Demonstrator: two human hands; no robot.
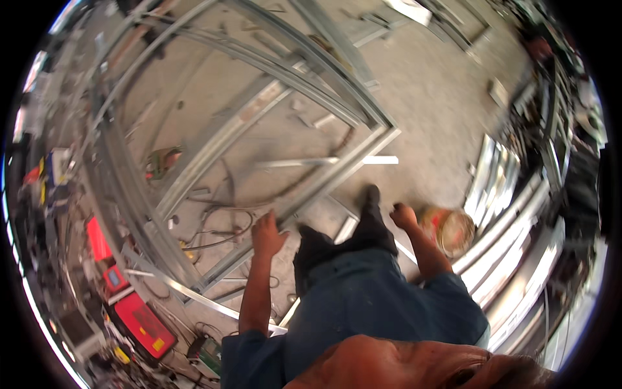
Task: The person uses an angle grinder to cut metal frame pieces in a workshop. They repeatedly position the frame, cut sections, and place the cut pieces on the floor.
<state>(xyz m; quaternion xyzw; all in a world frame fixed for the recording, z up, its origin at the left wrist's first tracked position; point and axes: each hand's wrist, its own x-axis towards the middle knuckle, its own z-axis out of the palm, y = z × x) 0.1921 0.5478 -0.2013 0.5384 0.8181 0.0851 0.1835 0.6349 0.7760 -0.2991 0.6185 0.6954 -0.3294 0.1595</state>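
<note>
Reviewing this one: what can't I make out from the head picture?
- Contact of the left hand with the metal frame: seen from above, the hand covers that spot.
- Anything inside the right hand: curled fingers hide the palm.
- Contents of the round container: head view, too blurred.
- Green object on the floor: head view, small and blurred.

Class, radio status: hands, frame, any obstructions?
Left hand open over metal frame, contact unclear. Right hand near container, grip unclear. Metal strip protruding past frame, possible obstruction.
</note>
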